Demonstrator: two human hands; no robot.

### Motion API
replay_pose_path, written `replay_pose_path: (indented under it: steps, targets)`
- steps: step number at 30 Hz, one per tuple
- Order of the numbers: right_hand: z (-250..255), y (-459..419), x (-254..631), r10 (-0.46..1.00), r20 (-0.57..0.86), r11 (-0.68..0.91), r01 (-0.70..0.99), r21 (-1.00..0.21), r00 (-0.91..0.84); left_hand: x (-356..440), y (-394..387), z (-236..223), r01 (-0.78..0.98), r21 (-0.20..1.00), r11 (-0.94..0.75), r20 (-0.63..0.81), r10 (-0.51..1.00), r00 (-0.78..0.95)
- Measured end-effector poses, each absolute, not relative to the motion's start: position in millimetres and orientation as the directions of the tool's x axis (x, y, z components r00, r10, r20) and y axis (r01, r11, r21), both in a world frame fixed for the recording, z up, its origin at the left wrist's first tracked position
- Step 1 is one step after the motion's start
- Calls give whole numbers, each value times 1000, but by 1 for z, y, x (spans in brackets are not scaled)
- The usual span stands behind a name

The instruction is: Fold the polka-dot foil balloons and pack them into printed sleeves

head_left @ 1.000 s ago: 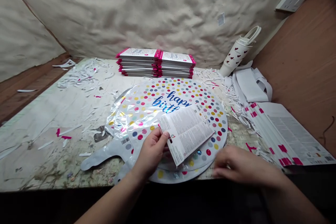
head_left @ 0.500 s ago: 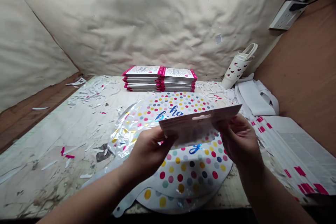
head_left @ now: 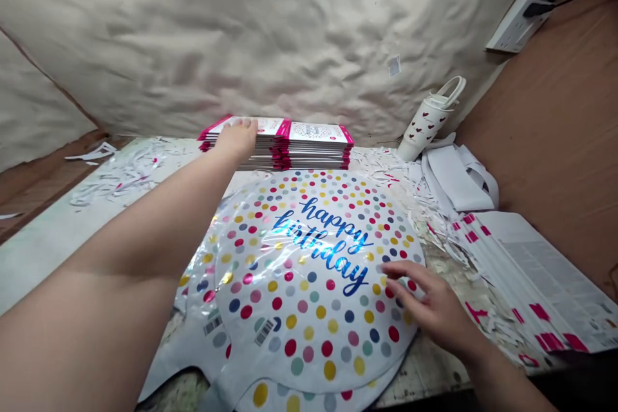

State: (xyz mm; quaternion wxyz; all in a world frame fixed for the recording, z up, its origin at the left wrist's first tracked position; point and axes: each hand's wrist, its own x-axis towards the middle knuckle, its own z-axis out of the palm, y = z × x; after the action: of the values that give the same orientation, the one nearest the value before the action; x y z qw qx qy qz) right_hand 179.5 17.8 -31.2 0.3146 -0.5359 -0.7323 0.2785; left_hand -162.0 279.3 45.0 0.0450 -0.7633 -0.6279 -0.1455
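Note:
My left hand point(head_left: 239, 138) reaches far forward and lies on the left pile of flat pink-and-white packets point(head_left: 270, 126), its fingers stretched over the top one. The palm hides part of that pile. Just beside it stands a second pile of the same packets point(head_left: 318, 133). Over the right side of a flat foil balloon point(head_left: 309, 302) hovers my right hand point(head_left: 432, 306), thumb and fingers apart with nothing between them. The balloon is white with coloured dots and blue "happy birthday" lettering. More flat balloons lie beneath it, fanned to the left with their tails toward me.
A white tumbler with hearts point(head_left: 425, 122) leans at the back right. Near it lie a white strip roll point(head_left: 454, 177) and a stack of printed white sheets point(head_left: 545, 270). Paper scraps point(head_left: 120, 177) litter the table. A power socket point(head_left: 519, 26) hangs on the right wall.
The card packet that both hands held is out of them. My left hand has gone forward to the left pile; my right hand has dropped beside the balloon, whose lettering now shows fully.

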Motion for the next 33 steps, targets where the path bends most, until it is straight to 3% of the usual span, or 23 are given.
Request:
replay_pose_path:
  steps: [3, 5, 8, 11, 14, 17, 19, 22, 24, 26, 29, 33]
  targets:
    - [-34, -2, 163, 827, 143, 522, 649, -554, -543, -128, 232, 33, 848, 293, -441, 369, 871, 326]
    - [-41, -16, 151, 709, 131, 670, 605, -429, -693, -107, 167, 16, 743, 351, -570, 267, 821, 504]
    - [-55, -31, 140, 567, 238, 822, 521, -230, -789, -93, 52, -21, 550, 436, -712, 128, 654, 746]
    - [-62, -38, 138, 473, 399, 874, 474, -103, -785, -103, -30, -52, 487, 442, -754, 130, 591, 796]
    - [-58, -39, 134, 574, 399, 818, 517, -251, -715, -116, -57, -62, 538, 435, -722, 165, 652, 740]
    - [-51, -41, 128, 708, 229, 690, 585, -426, -668, -116, -53, -58, 565, 438, -699, 142, 675, 724]
    - [-50, -43, 125, 679, 203, 721, 589, -364, -706, -110, -48, -56, 562, 447, -696, 134, 673, 727]
    - [-57, -47, 124, 550, 264, 835, 531, -147, -792, -103, -44, -55, 534, 474, -700, 117, 651, 750]
    - [-61, -48, 125, 552, 275, 832, 539, -129, -787, -101, -42, -54, 538, 515, -667, 89, 667, 740]
    - [-60, -45, 125, 658, 245, 751, 595, -288, -712, -100, -36, -49, 595, 569, -567, 33, 739, 673]
    - [-52, -30, 123, 805, 119, 529, 611, -589, -582, -100, -20, -38, 674, 687, -270, -152, 854, 497]
    - [-41, -3, 119, 822, -164, 281, 640, -715, -545, -98, 4, -22, 640, 768, 27, -406, 793, 454]
